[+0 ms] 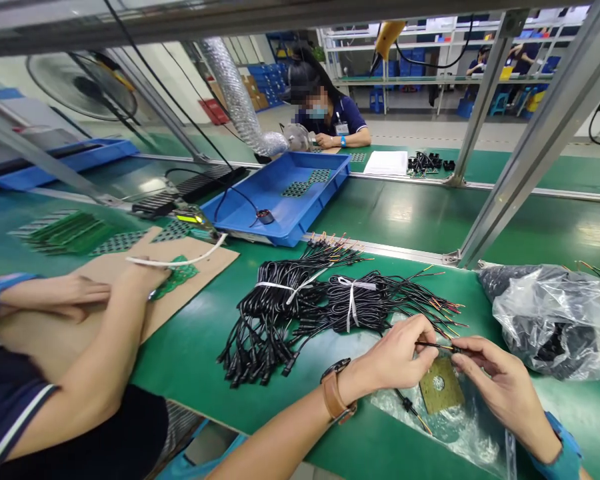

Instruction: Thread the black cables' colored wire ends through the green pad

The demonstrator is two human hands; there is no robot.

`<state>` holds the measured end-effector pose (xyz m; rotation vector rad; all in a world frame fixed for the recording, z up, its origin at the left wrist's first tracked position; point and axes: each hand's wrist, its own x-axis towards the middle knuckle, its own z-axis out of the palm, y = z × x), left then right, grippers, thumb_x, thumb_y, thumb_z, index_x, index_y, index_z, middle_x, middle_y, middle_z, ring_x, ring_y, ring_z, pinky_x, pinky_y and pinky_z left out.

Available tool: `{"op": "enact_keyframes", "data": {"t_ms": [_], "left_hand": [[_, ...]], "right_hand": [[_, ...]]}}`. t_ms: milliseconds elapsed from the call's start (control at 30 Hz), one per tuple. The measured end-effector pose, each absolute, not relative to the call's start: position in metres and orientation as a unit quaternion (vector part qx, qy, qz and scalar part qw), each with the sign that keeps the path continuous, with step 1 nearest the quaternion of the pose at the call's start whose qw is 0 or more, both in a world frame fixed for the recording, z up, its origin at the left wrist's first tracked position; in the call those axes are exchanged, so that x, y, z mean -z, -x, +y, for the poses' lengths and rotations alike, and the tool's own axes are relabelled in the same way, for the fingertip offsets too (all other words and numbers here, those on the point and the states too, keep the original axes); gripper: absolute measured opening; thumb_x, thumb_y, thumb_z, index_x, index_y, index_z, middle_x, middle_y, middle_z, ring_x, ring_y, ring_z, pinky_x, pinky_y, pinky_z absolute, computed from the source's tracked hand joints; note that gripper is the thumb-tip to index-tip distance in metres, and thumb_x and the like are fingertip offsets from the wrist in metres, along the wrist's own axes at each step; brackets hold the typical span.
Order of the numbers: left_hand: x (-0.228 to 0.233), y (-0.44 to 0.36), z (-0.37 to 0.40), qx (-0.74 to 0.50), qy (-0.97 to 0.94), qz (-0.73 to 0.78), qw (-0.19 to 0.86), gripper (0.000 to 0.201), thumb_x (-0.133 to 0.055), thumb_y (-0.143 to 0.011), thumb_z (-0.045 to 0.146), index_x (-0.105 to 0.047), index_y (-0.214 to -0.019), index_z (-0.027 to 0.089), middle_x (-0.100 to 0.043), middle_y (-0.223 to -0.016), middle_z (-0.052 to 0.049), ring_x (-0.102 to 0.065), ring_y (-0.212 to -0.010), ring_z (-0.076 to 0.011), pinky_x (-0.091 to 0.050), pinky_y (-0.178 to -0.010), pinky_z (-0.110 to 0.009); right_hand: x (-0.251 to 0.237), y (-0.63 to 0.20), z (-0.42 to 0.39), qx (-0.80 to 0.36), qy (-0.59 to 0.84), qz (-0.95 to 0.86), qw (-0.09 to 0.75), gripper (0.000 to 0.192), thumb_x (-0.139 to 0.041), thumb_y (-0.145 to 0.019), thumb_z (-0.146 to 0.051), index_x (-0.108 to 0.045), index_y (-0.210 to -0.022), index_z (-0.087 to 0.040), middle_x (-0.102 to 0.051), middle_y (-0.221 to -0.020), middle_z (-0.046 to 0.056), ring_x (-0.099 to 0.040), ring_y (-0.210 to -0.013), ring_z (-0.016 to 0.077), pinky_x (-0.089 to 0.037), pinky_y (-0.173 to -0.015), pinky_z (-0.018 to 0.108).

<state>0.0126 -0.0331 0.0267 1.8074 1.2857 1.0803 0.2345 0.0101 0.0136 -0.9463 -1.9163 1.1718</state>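
My left hand [403, 353] pinches a thin black cable [434, 345] between thumb and fingers. Its bare orange end points toward my right hand [503, 380], whose thumb and fingertips close on a small dark piece at that end; the piece is mostly hidden. Below my hands, a square yellowish plate [434, 399] with a round opening lies on a clear plastic bag [473, 443]. A cable end with a black fitting [408, 405] and stripped wires hangs under my left hand. Two tied bundles of black cables, one nearer [353, 303] and one farther left [273, 287], lie beside it.
A clear bag of black parts [555, 327] sits at the right. A metal post [515, 133] rises behind it. On the left, a co-worker's hands [140, 277] work over cardboard [200, 273] with green boards. A blue tray [300, 230] stands beyond; another person sits opposite.
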Motion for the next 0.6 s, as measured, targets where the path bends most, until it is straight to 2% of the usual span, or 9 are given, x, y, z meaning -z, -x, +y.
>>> {"op": "enact_keyframes", "data": {"t_ms": [167,333,433,600], "left_hand": [[-0.012,-0.014,-0.029,-0.432,-0.72,0.465,0.282,0.01,-0.06,-0.091,0.02,-0.057,-0.083,0.017,-0.063,-0.081,-0.004,-0.056,-0.071,-0.0146,-0.043,-0.066,-0.025],[-0.009,-0.016,-0.033,-0.393,-0.761,0.455,0.242,0.017,-0.057,-0.097,0.023,-0.065,-0.084,0.016,-0.066,-0.078,-0.005,-0.061,-0.071,-0.0163,-0.045,-0.067,-0.026],[-0.008,-0.014,-0.034,-0.37,-0.772,0.464,0.227,0.023,-0.054,-0.099,0.024,-0.067,-0.082,0.016,-0.067,-0.075,-0.005,-0.062,-0.069,-0.0172,-0.047,-0.068,-0.027],[-0.008,-0.014,-0.033,-0.357,-0.773,0.466,0.242,0.021,-0.056,-0.095,0.019,-0.068,-0.078,0.017,-0.068,-0.071,-0.004,-0.064,-0.066,-0.0177,-0.048,-0.066,-0.028]], "right_hand": [[-0.017,-0.237,0.013,-0.366,0.316,-0.795,0.366,0.013,-0.069,-0.096,-0.029,-0.076,-0.107,-0.024,-0.075,-0.1,0.008,-0.072,-0.088,0.0225,-0.06,-0.079,0.031],[-0.013,-0.232,0.012,-0.386,0.301,-0.81,0.323,0.013,-0.067,-0.098,-0.029,-0.076,-0.107,-0.024,-0.076,-0.099,0.007,-0.072,-0.088,0.0223,-0.059,-0.077,0.031],[-0.01,-0.228,0.013,-0.387,0.301,-0.807,0.33,0.013,-0.065,-0.099,-0.028,-0.076,-0.104,-0.024,-0.076,-0.096,0.007,-0.073,-0.09,0.0229,-0.059,-0.08,0.033],[-0.009,-0.234,0.005,-0.4,0.284,-0.813,0.314,0.02,-0.061,-0.1,-0.032,-0.079,-0.106,-0.026,-0.077,-0.095,0.008,-0.074,-0.086,0.0252,-0.062,-0.077,0.036]]}}
